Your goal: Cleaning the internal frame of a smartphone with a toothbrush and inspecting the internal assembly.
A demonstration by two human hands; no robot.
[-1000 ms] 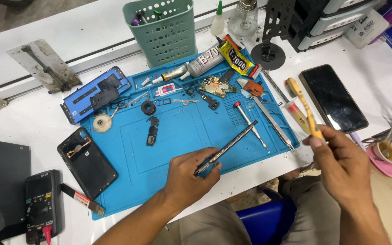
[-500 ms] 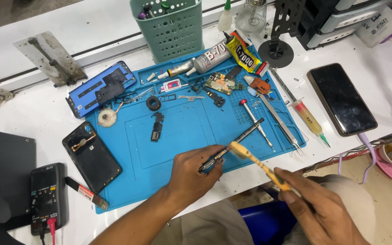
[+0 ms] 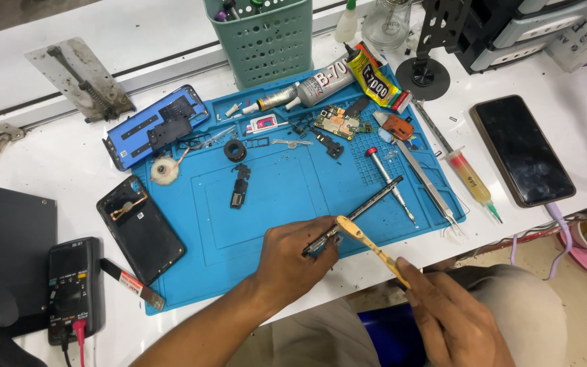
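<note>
Left hand (image 3: 297,255) pinches a thin dark strip part (image 3: 354,216) steady above the blue mat's (image 3: 273,197) near edge, while right hand (image 3: 453,316), fingers closed on a yellow-handled brush (image 3: 371,248), angles its tip onto that strip.

A blue rubber work mat (image 3: 273,197) covers the middle of the white table (image 3: 49,170). At its left edge lie a black phone back cover (image 3: 140,228) and a blue phone frame (image 3: 154,126). A green perforated plastic basket (image 3: 263,41) stands at upper centre. A black multimeter (image 3: 73,289) sits lower left, a dark-screened phone (image 3: 521,149) at right.
</note>
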